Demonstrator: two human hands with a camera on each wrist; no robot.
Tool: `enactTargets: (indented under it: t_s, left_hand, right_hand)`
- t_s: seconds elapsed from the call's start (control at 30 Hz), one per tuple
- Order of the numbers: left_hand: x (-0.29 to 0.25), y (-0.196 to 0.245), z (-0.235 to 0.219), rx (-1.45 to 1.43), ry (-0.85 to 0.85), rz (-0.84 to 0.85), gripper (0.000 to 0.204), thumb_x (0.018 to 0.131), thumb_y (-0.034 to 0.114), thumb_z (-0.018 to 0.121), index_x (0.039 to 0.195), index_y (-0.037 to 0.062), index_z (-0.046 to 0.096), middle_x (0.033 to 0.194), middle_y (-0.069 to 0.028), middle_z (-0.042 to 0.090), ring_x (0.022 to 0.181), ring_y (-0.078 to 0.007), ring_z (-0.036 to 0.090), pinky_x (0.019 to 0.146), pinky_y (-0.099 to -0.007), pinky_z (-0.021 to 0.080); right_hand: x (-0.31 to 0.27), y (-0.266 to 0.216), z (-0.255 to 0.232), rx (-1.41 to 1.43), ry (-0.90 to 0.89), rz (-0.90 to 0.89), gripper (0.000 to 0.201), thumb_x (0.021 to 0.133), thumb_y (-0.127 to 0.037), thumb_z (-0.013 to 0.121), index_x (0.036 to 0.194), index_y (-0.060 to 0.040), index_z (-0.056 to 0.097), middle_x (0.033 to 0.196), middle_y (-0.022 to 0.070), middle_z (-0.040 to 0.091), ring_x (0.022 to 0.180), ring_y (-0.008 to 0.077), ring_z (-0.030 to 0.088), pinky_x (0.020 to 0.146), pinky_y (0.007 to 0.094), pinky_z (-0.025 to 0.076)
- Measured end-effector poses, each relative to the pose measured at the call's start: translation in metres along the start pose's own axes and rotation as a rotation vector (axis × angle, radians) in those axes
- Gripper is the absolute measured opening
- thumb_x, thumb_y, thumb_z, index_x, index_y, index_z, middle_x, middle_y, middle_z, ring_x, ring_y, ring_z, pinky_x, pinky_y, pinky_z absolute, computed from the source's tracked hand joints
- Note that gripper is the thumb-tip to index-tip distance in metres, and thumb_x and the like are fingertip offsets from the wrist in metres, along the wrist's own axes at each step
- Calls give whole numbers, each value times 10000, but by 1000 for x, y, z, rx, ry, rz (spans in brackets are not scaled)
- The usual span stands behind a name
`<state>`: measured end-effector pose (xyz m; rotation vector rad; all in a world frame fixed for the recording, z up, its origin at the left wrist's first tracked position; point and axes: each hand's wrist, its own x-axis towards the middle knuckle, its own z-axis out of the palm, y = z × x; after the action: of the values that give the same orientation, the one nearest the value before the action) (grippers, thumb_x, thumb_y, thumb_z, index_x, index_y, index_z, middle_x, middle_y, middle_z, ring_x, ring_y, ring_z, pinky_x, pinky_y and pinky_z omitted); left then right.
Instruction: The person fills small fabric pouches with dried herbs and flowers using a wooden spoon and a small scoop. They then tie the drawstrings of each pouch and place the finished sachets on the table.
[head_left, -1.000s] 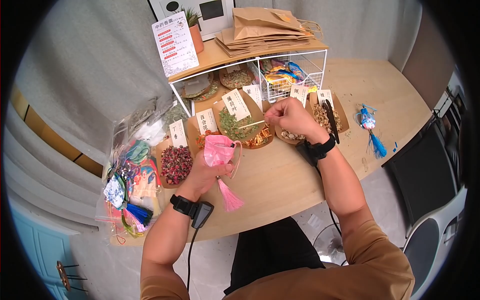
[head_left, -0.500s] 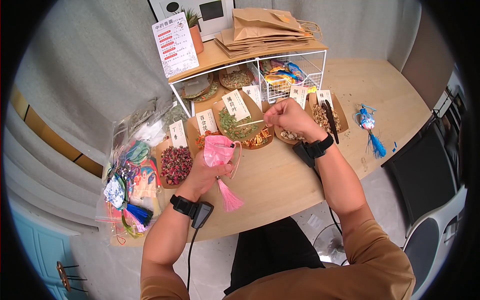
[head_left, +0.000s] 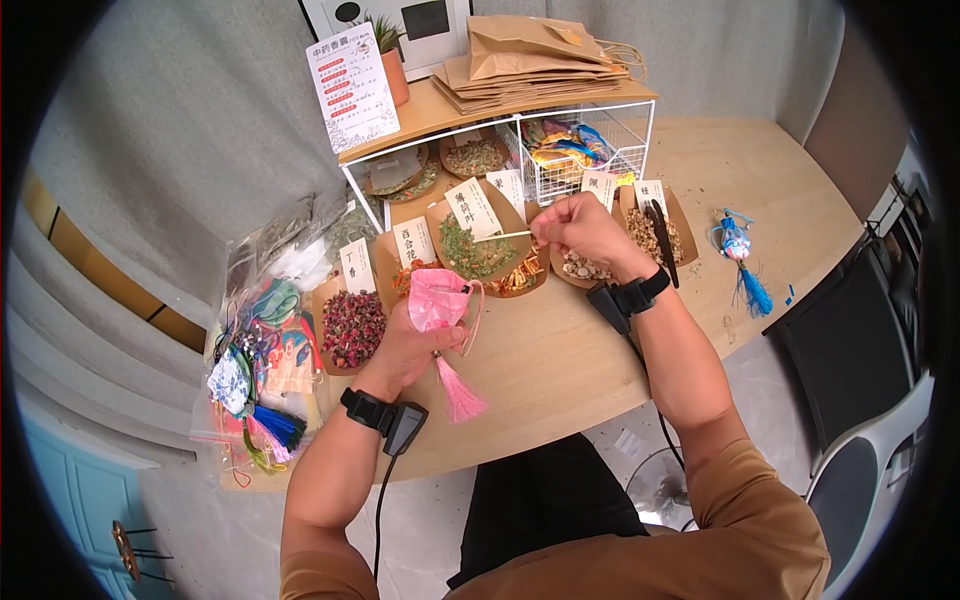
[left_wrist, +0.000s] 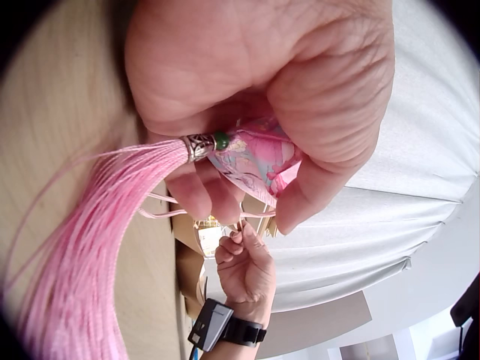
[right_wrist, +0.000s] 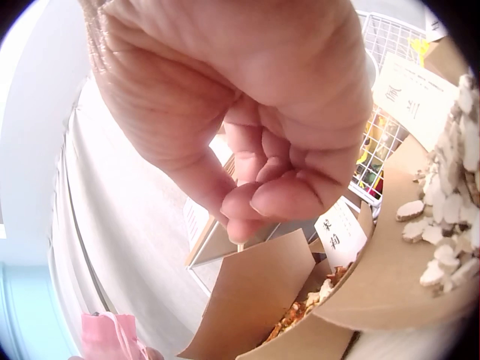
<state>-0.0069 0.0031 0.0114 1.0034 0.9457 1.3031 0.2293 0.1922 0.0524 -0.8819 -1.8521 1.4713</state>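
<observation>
The left hand (head_left: 405,350) grips a pink pouch (head_left: 438,300) with its mouth upward; a pink tassel (head_left: 460,392) hangs below it. In the left wrist view the thumb and fingers (left_wrist: 196,196) curl round the pouch (left_wrist: 259,156), beside a silver and green bead. The right hand (head_left: 588,236) pinches a thin pale stick (head_left: 502,235), whose far end lies over the tray of green dried leaves (head_left: 478,258). Its fingertips meet in the right wrist view, where most of the stick is hidden.
Trays of red buds (head_left: 352,328), orange pieces (head_left: 522,274) and pale chips (head_left: 650,238) stand around the hands. Behind is a shelf (head_left: 430,125) with paper bags (head_left: 540,60). Bagged pouches (head_left: 285,345) lie left, a blue tasselled pouch (head_left: 735,240) right.
The stick's far end has shifted slightly upward and left over the green leaves, and the right fingers have changed their pose a little. The left hand and pouch are almost unmoved.
</observation>
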Motion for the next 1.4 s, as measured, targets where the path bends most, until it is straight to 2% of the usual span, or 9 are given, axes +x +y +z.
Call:
enactTargets:
  t_s: [0.4, 0.57, 0.77, 1.07, 1.17, 1.27, 1.3, 1.4]
  left_hand:
    - [1, 2, 1, 9, -9, 25, 433, 759, 24, 764, 1134, 55, 551, 1019, -41, 618, 859, -157, 633, 662, -287, 527]
    - [1, 1, 0, 7, 6, 27, 450, 760, 26, 765, 1150, 55, 542, 1024, -44, 618, 859, -158, 636, 660, -293, 532]
    - [1, 2, 0, -20, 4, 26, 473, 752, 39, 776, 1162, 54, 540, 1027, -47, 623, 858, -159, 642, 664, -290, 537]
    - [1, 4, 2, -23, 4, 25, 471, 748, 43, 780, 1158, 56, 547, 1031, -47, 628, 862, -160, 646, 670, -287, 537]
    - [1, 3, 1, -20, 4, 26, 466, 749, 33, 775, 1155, 57, 548, 1033, -47, 628, 862, -161, 647, 673, -288, 539]
    - [1, 3, 1, -21, -1, 25, 464, 750, 25, 772, 1155, 58, 548, 1034, -48, 628, 861, -163, 647, 674, -291, 542]
    - [1, 2, 1, -21, -5, 25, 463, 750, 23, 771, 1154, 58, 548, 1034, -49, 628, 861, -164, 647, 674, -292, 543]
    - [1, 2, 1, -17, -7, 22, 459, 751, 20, 769, 1153, 57, 549, 1033, -49, 628, 859, -165, 648, 673, -295, 545]
  right_hand:
    - [-13, -19, -2, 149, -31, -67, 90, 841, -57, 684, 881, 22, 695, 722, 35, 667, 590, 47, 562, 501, 181, 430]
    - [-28, -34, 2, 121, -147, -115, 73, 848, -36, 674, 895, 8, 707, 758, 19, 684, 637, 39, 578, 558, 188, 453]
    - [-30, -35, 7, -11, -195, -205, 106, 842, -21, 697, 938, 12, 727, 785, 20, 698, 676, 26, 581, 582, 185, 460]
    - [-27, -32, 11, 17, -83, -312, 99, 859, -40, 696, 942, -4, 738, 788, 14, 701, 681, 28, 588, 599, 185, 474]
    - [-20, -27, 9, 11, 50, -300, 105, 850, -53, 707, 938, -3, 738, 769, 21, 705, 677, 36, 598, 604, 200, 485]
    - [-13, -14, 10, -232, 208, -347, 123, 830, -65, 721, 934, 1, 733, 743, 49, 706, 657, 47, 607, 598, 217, 491]
    - [-9, -8, 11, -330, 252, -429, 123, 810, -52, 715, 919, 3, 726, 742, 113, 704, 629, 123, 642, 600, 256, 507]
    - [-14, -11, 18, -463, 255, -482, 109, 801, -30, 695, 901, 1, 724, 770, 163, 692, 645, 225, 666, 625, 300, 524]
